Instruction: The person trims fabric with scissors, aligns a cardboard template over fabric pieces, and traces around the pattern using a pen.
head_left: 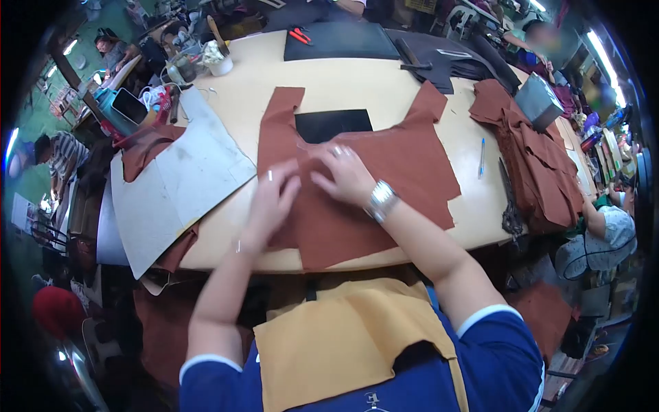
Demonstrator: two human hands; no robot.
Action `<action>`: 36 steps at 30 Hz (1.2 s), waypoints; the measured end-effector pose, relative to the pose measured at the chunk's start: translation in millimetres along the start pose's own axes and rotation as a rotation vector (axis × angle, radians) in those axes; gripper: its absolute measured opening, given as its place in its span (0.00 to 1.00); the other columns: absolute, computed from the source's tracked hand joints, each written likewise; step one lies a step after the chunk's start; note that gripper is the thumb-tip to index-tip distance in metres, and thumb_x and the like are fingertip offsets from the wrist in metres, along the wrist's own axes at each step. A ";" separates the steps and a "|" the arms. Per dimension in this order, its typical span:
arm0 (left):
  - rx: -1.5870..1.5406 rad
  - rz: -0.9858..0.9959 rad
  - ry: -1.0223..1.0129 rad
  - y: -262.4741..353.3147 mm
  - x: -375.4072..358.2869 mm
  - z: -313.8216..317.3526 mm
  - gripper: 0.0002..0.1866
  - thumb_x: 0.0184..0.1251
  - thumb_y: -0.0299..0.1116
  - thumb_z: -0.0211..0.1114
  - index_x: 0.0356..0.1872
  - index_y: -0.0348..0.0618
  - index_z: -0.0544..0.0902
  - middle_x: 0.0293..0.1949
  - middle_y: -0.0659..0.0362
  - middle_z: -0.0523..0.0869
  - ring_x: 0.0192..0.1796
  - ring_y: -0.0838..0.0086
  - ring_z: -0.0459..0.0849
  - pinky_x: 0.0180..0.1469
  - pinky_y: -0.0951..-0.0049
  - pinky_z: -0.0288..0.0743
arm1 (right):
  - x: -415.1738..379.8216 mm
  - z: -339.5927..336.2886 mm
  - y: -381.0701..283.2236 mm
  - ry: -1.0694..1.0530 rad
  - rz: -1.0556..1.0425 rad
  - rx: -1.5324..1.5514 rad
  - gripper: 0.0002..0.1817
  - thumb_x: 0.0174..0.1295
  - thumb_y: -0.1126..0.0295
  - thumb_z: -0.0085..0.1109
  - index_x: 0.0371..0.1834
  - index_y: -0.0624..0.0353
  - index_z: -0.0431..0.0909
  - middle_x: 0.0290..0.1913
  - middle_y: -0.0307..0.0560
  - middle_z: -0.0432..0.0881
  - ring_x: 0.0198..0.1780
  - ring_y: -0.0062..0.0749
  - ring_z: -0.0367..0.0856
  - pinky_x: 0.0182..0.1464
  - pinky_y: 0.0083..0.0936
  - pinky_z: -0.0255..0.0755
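Note:
A reddish-brown cut piece of cloth or leather (384, 178), with two strap-like arms at its far end, lies flat on the table before me. My right hand (347, 176), with a metal watch at the wrist, rests on it near the inner curve, fingers bent and apart. My left hand (276, 192) is over its left part, slightly blurred, fingers apart with nothing visible in them. A black rectangle (333, 123) lies partly under the piece's curved edge. On my lap is a tan piece of material (329, 343).
Left is a large whitish pattern sheet (185, 182) over brown pieces. Right are a blue pen (482, 158), dark scissors (511, 216) and a brown stack (528, 161) with a grey metal block (539, 101). Red-handled pliers (300, 36) lie on a black mat (343, 48); people work around.

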State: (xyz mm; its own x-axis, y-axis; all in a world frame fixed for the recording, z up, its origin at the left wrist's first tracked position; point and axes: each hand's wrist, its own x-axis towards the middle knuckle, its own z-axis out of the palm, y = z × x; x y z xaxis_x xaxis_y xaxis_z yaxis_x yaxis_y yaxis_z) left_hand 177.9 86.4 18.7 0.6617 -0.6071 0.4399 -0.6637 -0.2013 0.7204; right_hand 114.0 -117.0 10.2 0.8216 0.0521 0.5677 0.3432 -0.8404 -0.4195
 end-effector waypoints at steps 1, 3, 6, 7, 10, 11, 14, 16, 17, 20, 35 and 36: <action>-0.190 -0.175 -0.075 30.1 -33.0 -9.5 0.11 0.70 0.28 0.59 0.50 0.36 0.80 0.51 0.50 0.83 0.52 0.67 0.81 0.53 0.70 0.74 | -21.0 -16.0 -13.9 -0.029 -0.037 0.034 0.24 0.55 0.53 0.67 0.50 0.55 0.77 0.50 0.51 0.77 0.53 0.47 0.76 0.56 0.43 0.68; -0.619 -0.464 -0.335 52.6 -103.2 -18.8 0.10 0.74 0.30 0.56 0.47 0.36 0.81 0.46 0.59 0.83 0.46 0.78 0.80 0.52 0.77 0.74 | -61.3 -45.6 -39.9 -0.288 0.015 0.144 0.32 0.49 0.48 0.73 0.53 0.54 0.78 0.50 0.52 0.77 0.52 0.48 0.75 0.58 0.39 0.67; -0.924 -0.880 -0.579 58.9 -169.2 -13.9 0.17 0.79 0.40 0.52 0.54 0.37 0.80 0.45 0.62 0.83 0.47 0.81 0.78 0.54 0.77 0.73 | -96.6 -50.1 -58.0 -0.391 0.032 0.052 0.17 0.55 0.54 0.68 0.39 0.53 0.79 0.42 0.44 0.80 0.47 0.41 0.78 0.53 0.38 0.66; -0.892 -0.878 -0.553 58.2 -177.4 -7.5 0.19 0.78 0.42 0.52 0.56 0.38 0.79 0.47 0.61 0.83 0.49 0.80 0.79 0.56 0.75 0.72 | -96.9 -44.3 -60.4 -0.382 0.052 0.013 0.14 0.56 0.57 0.67 0.37 0.54 0.78 0.40 0.43 0.80 0.46 0.40 0.78 0.52 0.38 0.67; -0.946 -0.815 -0.406 52.7 -191.2 23.6 0.25 0.78 0.44 0.52 0.63 0.34 0.73 0.56 0.57 0.81 0.59 0.75 0.76 0.63 0.71 0.69 | -98.4 -27.8 -76.1 -0.384 0.104 0.048 0.09 0.59 0.63 0.65 0.32 0.55 0.78 0.37 0.41 0.81 0.42 0.38 0.79 0.48 0.38 0.68; -0.986 -0.776 -0.356 52.8 -191.0 33.7 0.27 0.77 0.47 0.53 0.64 0.33 0.72 0.58 0.56 0.79 0.60 0.72 0.76 0.65 0.69 0.67 | -94.1 -26.9 -86.5 -0.397 0.113 0.155 0.08 0.60 0.65 0.65 0.31 0.55 0.78 0.36 0.42 0.81 0.40 0.39 0.79 0.47 0.38 0.69; -1.229 -1.066 -0.286 73.4 -175.6 35.3 0.28 0.75 0.48 0.56 0.64 0.34 0.72 0.61 0.56 0.77 0.62 0.70 0.74 0.66 0.70 0.65 | -75.9 -46.6 -128.2 -0.404 -0.102 0.372 0.05 0.59 0.68 0.64 0.33 0.55 0.79 0.33 0.43 0.82 0.38 0.43 0.81 0.45 0.38 0.71; -0.972 -0.891 -0.337 36.5 -190.0 61.3 0.29 0.73 0.47 0.60 0.65 0.36 0.71 0.63 0.56 0.75 0.65 0.70 0.71 0.68 0.70 0.63 | -53.5 -99.3 -161.5 -0.284 -0.388 0.388 0.07 0.57 0.70 0.64 0.37 0.53 0.79 0.36 0.41 0.83 0.38 0.39 0.82 0.48 0.34 0.74; -0.936 -0.994 -0.241 97.7 -156.3 24.0 0.30 0.71 0.46 0.63 0.66 0.35 0.70 0.64 0.57 0.74 0.66 0.71 0.70 0.69 0.69 0.61 | -46.4 -121.0 -166.7 -0.210 -0.550 0.391 0.10 0.54 0.73 0.66 0.39 0.53 0.79 0.36 0.39 0.83 0.36 0.32 0.83 0.46 0.30 0.78; -1.158 -0.933 0.005 71.2 -175.2 46.3 0.28 0.69 0.42 0.64 0.65 0.36 0.71 0.64 0.57 0.75 0.66 0.71 0.70 0.67 0.69 0.64 | -30.3 -167.3 -174.4 -0.054 -0.816 0.373 0.11 0.54 0.72 0.66 0.40 0.53 0.79 0.38 0.40 0.82 0.37 0.32 0.82 0.46 0.30 0.77; -0.591 -0.599 1.584 143.2 -197.2 -212.2 0.26 0.72 0.56 0.48 0.53 0.45 0.79 0.52 0.57 0.83 0.55 0.66 0.81 0.60 0.63 0.72 | -12.1 -178.4 -192.2 0.023 -0.997 0.421 0.17 0.53 0.69 0.68 0.45 0.55 0.75 0.44 0.43 0.78 0.44 0.34 0.78 0.51 0.32 0.74; -0.463 -0.502 1.615 153.8 -206.8 -243.3 0.25 0.73 0.54 0.46 0.52 0.45 0.80 0.52 0.56 0.83 0.55 0.65 0.81 0.60 0.63 0.72 | -11.8 -178.7 -192.3 0.026 -0.999 0.425 0.17 0.53 0.68 0.68 0.46 0.55 0.75 0.45 0.44 0.78 0.44 0.35 0.78 0.51 0.32 0.74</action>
State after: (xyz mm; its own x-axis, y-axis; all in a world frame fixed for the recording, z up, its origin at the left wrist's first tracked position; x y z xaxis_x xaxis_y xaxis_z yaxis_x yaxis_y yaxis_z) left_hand 23.9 368.0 169.0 0.5966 0.8024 -0.0156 -0.3492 0.2771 0.8951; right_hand -43.1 -52.4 210.7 0.0757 0.5936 0.8012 0.9851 -0.1691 0.0322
